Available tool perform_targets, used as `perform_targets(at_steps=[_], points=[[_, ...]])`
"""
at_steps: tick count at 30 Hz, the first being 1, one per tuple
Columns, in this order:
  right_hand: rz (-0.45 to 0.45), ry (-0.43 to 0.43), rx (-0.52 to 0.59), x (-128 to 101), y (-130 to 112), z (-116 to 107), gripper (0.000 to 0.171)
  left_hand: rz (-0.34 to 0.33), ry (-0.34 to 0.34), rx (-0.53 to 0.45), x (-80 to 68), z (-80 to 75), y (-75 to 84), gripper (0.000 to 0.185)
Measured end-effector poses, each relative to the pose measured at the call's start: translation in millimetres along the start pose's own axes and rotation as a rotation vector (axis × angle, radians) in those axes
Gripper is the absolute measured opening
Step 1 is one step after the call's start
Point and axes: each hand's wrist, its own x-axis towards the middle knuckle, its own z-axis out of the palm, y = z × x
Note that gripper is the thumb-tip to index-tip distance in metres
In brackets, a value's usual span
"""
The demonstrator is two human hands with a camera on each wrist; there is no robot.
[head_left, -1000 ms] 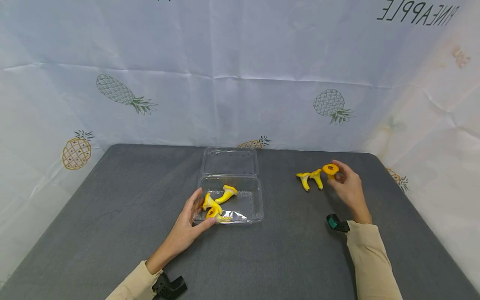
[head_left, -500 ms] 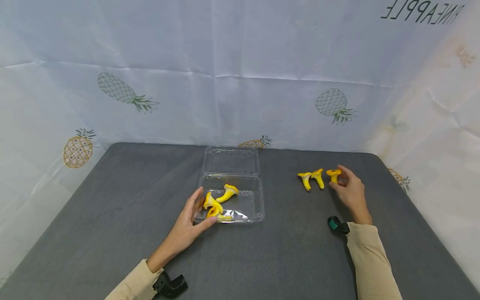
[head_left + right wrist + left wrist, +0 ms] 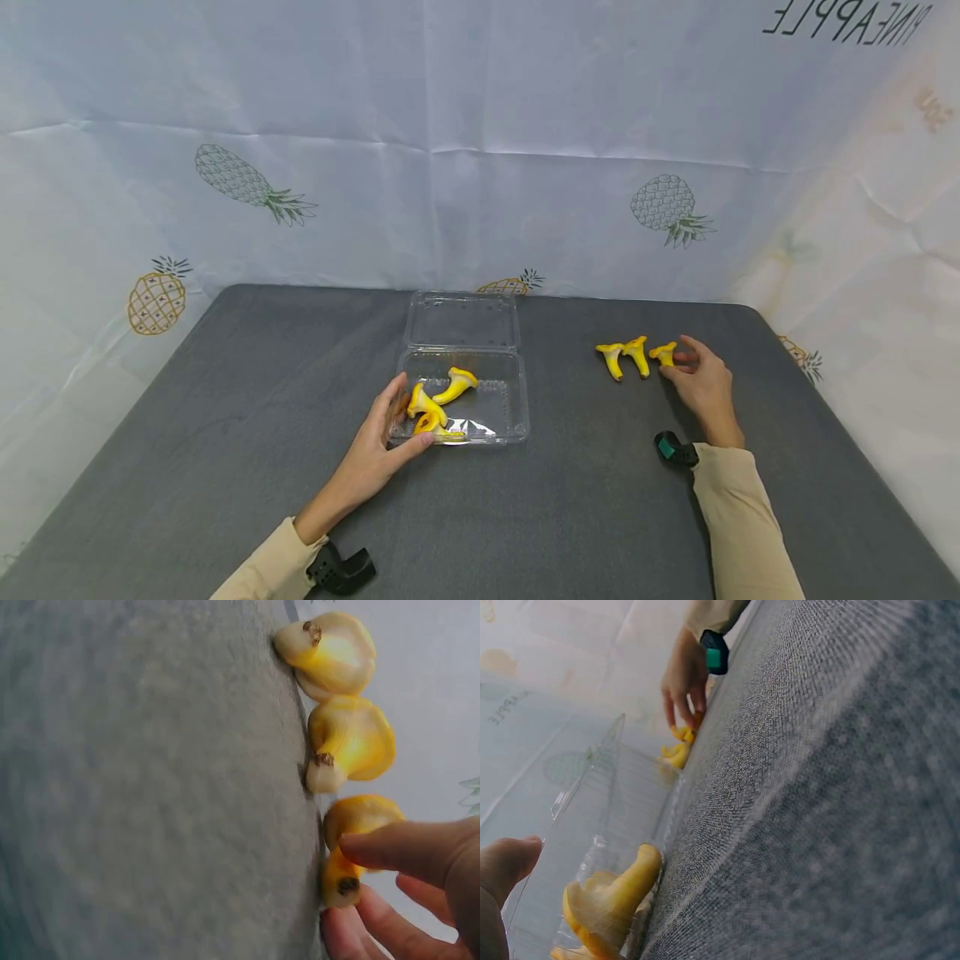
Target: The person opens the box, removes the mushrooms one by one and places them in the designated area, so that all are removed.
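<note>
A clear clamshell container (image 3: 501,400) lies open mid-table with three yellow mushrooms (image 3: 455,383) inside. My left hand (image 3: 378,446) braces its front left corner, straight fingers along the left wall and thumb on the front edge. In the left wrist view a boxed mushroom (image 3: 619,896) lies beside my fingertip (image 3: 506,859). Far right, my right hand (image 3: 696,377) pinches a yellow mushroom (image 3: 663,353) down on the table, next to two more mushrooms (image 3: 624,358). Close up, my finger (image 3: 405,847) lies on the pinched mushroom (image 3: 356,821); the other two mushrooms (image 3: 349,739) lie beyond it.
The container's lid (image 3: 461,321) lies flat behind it. The dark grey table (image 3: 225,400) is backed and flanked by a white cloth wall with pineapple prints (image 3: 480,150). The table's right edge runs close past my right hand.
My right hand has lowered its mushroom from above the table down beside the other two. The left hand and the container have not moved.
</note>
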Motion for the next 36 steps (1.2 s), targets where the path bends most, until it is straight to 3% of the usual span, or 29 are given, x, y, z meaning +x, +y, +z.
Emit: perform_targets(at_steps=[8,11,22,28,36], points=[[0.075,-0.191,-0.094,-0.7,-1.9,-15.4,0.070,0.007,-0.004,-0.002,-0.4,-0.2,0.2,0.090],[0.082,-0.212,-0.095,-0.3,-2.6,-16.8,0.071,0.008,-0.005,-0.001,-0.4,-0.5,0.4,0.090],[0.061,-0.079,-0.034,-0.8,1.6,-7.9,0.051,0.005,0.004,0.004,-0.3,-0.5,0.8,0.090],[0.098,-0.030,-0.059,-2.5,-1.3,-4.8,0.044,0.005,0.004,0.001,-0.1,-0.3,1.2,0.090],[0.109,-0.027,-0.052,-1.1,-1.5,-3.0,0.045,-0.006,0.005,-0.003,0.1,-0.2,1.4,0.090]])
